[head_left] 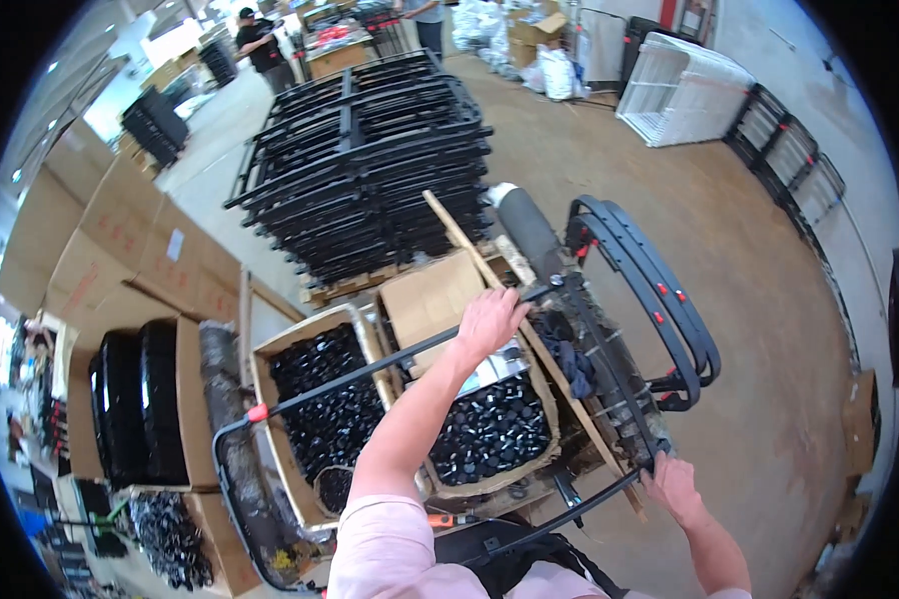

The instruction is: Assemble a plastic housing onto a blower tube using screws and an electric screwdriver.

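Observation:
A black tubular metal frame [370,365] with a red joint piece and rounded corners stretches across in front of me. My left hand [491,321] is closed around its far bar, close to the far right corner. At the near right corner my right hand [672,487] is closed on the same frame. Beneath it are two open boxes of small black plastic parts: the left box [264,384] and the right box [547,399]. A flat cardboard piece [432,304] lies over part of the right one. A wooden strip [544,354] runs alongside.
Black frames are stacked high on a pallet [360,170] ahead. Curved black tubes with red pieces [649,290] rest at the right of a padded roller [529,230]. Large cartons [120,240] line the left. A white rack [684,90] stands by the wall. A person [260,45] is far off.

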{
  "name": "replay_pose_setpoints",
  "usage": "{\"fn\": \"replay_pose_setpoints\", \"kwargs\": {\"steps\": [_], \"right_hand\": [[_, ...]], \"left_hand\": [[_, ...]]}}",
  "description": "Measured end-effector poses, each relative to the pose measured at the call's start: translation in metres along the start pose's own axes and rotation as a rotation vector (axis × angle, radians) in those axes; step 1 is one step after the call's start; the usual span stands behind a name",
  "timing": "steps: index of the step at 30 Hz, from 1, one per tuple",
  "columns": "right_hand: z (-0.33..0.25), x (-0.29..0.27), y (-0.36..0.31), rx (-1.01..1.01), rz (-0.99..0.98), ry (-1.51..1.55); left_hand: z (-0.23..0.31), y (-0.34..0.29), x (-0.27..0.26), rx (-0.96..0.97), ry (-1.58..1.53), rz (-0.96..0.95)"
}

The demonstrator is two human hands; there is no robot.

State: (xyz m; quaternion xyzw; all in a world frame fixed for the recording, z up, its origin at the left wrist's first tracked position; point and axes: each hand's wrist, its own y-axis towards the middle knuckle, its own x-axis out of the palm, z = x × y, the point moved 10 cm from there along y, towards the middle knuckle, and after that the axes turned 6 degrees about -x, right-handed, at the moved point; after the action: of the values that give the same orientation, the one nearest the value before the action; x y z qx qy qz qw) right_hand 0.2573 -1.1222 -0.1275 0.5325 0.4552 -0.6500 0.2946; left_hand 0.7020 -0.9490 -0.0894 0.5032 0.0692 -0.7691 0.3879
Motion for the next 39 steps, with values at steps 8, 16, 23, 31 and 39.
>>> {"fn": "replay_pose_setpoints", "kwargs": {"steps": [8,16,23,31,39], "right_hand": [[0.011,0.003,-0.005,-0.072,0.025,0.032],[0.156,0.169,0.026,1.032,-0.487,-0.18],[0.159,0.167,0.061,0.753,-0.437,-0.281],[0.063,0.112,0.052,0.531,-0.386,-0.281],[0.002,0.108,0.036,0.371,-0.35,-0.208]], "left_hand": [[-0.081,-0.236,-0.154,-0.307,0.083,0.225],[-0.133,-0.517,-0.294,-0.887,0.257,0.55],[-0.156,-0.691,-0.419,-1.081,0.498,0.83],[-0.24,-0.966,-0.6,-1.707,0.532,1.282],[-0.395,-1.103,-0.58,-1.834,-0.281,1.396]]}}
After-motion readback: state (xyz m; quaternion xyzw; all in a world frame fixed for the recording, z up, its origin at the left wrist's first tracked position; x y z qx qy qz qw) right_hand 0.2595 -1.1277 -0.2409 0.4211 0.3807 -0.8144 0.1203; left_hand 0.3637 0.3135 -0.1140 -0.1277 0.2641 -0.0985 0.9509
